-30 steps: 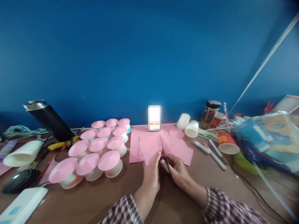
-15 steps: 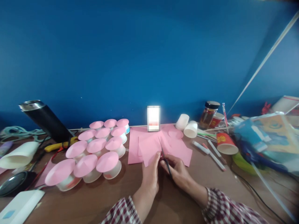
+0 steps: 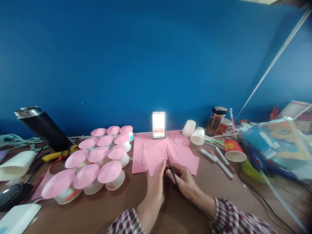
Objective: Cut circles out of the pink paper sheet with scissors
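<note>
The view has swung a little since a second ago, sliding the capped cups (image 3: pixel 109 171) and the black bottle (image 3: pixel 50 130) toward the left edge, while two hands at work over a brown table (image 3: pixel 185 214) have hardly shifted. The left hand (image 3: pixel 156 187) pinches the near edge of a pink piece of paper (image 3: pixel 154 157), thumb pressed on top and fingers hidden beneath — apparently to keep the sheet steady for the blade. The right hand (image 3: pixel 184 180) is curled around dark scissors (image 3: pixel 172 172), their tip pointing away from the body into the paper, a grip that seems to suit a cut running outward; how far the blades are parted cannot be told. The paper is held above larger pink sheets (image 3: pixel 137 159), directly between the person and the wall. Twelve cups under shallow pink cones stand close in rows at left, seemingly set aside to leave room for the hands — at right, two white cups (image 3: pixel 193 132) lie tipped near uncapped-or-not markers (image 3: pixel 224 167), too blurred to tell.
</note>
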Demonstrator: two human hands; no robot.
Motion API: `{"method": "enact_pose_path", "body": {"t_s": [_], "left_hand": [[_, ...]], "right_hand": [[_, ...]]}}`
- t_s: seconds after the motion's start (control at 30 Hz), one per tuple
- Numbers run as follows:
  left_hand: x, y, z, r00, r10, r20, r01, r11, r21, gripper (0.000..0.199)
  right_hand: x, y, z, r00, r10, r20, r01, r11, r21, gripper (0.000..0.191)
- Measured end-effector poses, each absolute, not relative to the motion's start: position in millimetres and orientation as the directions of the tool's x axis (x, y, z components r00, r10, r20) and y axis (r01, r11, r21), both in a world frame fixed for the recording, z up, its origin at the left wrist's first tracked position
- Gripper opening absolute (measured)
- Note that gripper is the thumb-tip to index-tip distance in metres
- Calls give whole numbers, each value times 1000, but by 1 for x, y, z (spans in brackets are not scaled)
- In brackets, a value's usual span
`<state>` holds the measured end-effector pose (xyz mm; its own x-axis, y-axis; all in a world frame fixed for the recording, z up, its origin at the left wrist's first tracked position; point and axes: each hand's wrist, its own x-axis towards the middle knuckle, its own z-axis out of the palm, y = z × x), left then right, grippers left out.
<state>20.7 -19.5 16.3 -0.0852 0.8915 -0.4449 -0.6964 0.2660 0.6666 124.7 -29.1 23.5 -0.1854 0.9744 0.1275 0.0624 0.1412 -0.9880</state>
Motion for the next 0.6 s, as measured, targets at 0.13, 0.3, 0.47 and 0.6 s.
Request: {"method": "enact_pose_path", "body": {"t_s": [0.13,0.3,0.47,0.6], "left_hand": [[21,-19,17,-88,892,-443,-679,272,682,36],[21,-19,17,-82,909,-408,-686,245,685,37],[20,-20,16,-118,893,-434,-647,263,716,35],[18,-18,15,-141,892,-430,-630,254,734,38]], "right_hand": [[124,-30,26,-183,976,114,68,129,-989,32],[125,-29,26,-183,975,123,75,138,-988,31],[125,-29,24,-181,977,116,82,133,-988,31],[124,-29,23,-182,979,96,88,113,-990,29]]}}
